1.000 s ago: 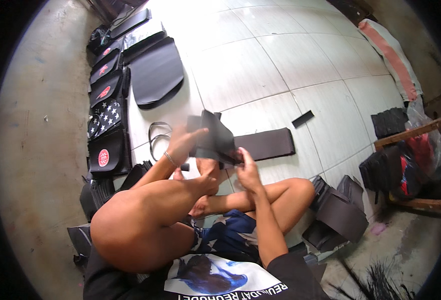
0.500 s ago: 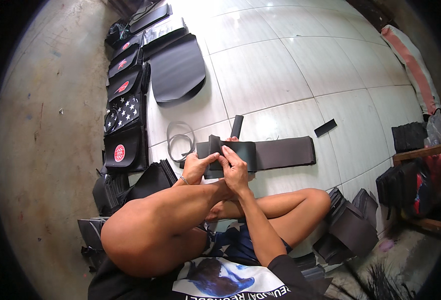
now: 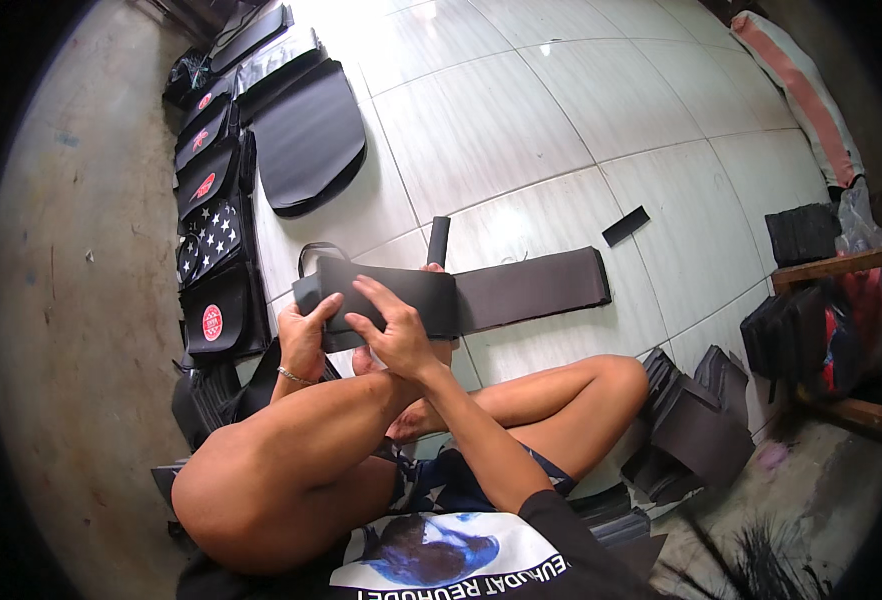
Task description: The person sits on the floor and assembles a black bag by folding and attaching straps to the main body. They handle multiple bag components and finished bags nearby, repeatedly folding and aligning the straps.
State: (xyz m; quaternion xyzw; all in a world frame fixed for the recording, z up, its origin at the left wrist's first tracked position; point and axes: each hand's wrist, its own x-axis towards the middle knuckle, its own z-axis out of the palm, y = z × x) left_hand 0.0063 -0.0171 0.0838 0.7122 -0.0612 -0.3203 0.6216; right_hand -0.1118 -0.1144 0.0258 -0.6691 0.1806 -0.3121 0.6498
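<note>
A long black panel of smooth, leather-like sheet (image 3: 423, 297) lies across my raised foot, just beyond my bent knee. My left hand (image 3: 303, 340) pinches its left end, thumb on top and fingers underneath. Over the panel's middle my right hand (image 3: 401, 340) spreads its fingers, the tips resting on the surface. A stack of dark brown strips (image 3: 536, 288) extends from under the panel to the right. Behind the panel a short black strip (image 3: 440, 240) points away from me. A thin grey strap (image 3: 321, 249) loops up behind the left end, partly hidden.
Black flaps with red emblems (image 3: 213, 318) line the left side, near a large rounded black panel (image 3: 311, 140). A small black piece (image 3: 626, 227) lies on the tiled floor (image 3: 501, 110). Dark sheets (image 3: 701, 430) stand by my right knee. A wooden rack (image 3: 841, 268) is at right.
The upright folded end of the panel now lies flat and extends left. My left hand has moved left with it; my right hand has opened from a pinch. The whole view has shifted slightly.
</note>
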